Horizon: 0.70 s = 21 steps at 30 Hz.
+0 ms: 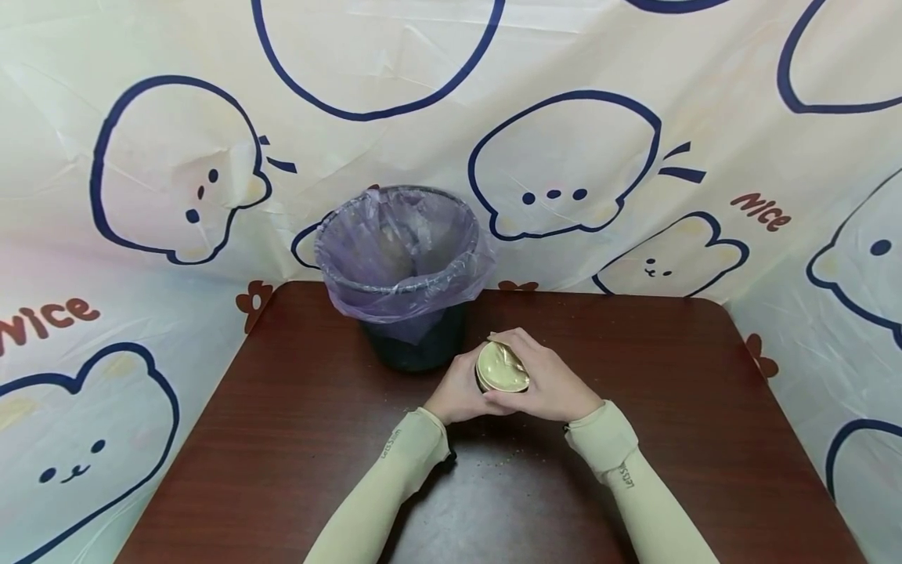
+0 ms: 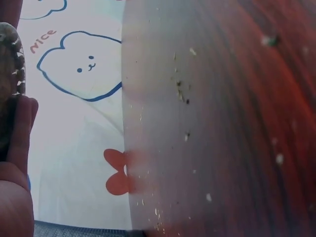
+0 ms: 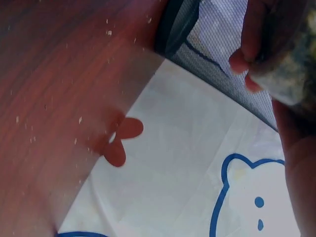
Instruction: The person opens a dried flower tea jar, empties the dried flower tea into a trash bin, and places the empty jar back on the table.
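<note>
Above the table, both hands grip a clear jar (image 3: 296,74) with a shiny gold lid (image 1: 503,366) that looks creased on its right side. My left hand (image 1: 456,392) wraps the jar's left side. From the right, my right hand (image 1: 553,385) curls round it, with its fingers at the lid's far edge and its thumb near the front. Mottled greenish-brown contents show through the jar wall in the right wrist view. Only part of the jar (image 2: 7,74) shows at the left wrist view's edge, beside the fingers.
A dark mesh bin (image 1: 416,345) with a purple plastic liner (image 1: 437,301) stands behind the hands, slightly left, at the table's back edge. Small crumbs (image 2: 180,91) lie scattered on the brown table (image 1: 282,454). Printed cloth (image 1: 564,47) hangs around the table's back and sides.
</note>
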Motion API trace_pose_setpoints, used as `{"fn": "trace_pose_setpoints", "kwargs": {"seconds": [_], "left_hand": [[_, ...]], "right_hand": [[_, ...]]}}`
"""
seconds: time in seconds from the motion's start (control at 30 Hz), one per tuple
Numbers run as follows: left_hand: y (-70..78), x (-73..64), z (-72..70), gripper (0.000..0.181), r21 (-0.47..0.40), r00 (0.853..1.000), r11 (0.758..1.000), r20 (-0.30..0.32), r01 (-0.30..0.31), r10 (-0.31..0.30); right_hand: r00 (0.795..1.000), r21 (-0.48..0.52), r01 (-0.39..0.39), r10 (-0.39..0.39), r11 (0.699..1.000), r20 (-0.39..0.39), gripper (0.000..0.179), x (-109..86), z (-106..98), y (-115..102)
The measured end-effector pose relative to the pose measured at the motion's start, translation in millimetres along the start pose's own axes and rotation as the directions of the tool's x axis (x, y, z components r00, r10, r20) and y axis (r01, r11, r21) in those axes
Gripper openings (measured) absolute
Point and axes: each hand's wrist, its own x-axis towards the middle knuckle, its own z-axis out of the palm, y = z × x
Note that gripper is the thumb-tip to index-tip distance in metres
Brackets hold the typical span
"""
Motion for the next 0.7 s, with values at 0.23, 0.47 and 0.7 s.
{"fn": "trace_pose_setpoints", "kwargs": {"seconds": [0.23,0.47,0.7], "left_hand": [[2.3,5.3,4.7,0.085,-0.002,0.999,0.999,-0.002,-0.032,0.032],[0.4,2.7,3.6,0.086,-0.013,0.999,1.0,0.035,0.008,-0.008],[-0.3,1.5,1.4,0.083,-0.004,1.0,1.0,0.005,-0.01,0.01]], "right_hand": [[0.998,0.032,-0.067,0.067,0.997,0.006,0.083,-3.0,-12,-1],[0.995,0.026,-0.097,0.096,0.995,0.036,0.088,-8.9,-14,2],[0.993,0.087,-0.119,0.116,0.989,0.036,0.1,-12.4,-19,9]]}}
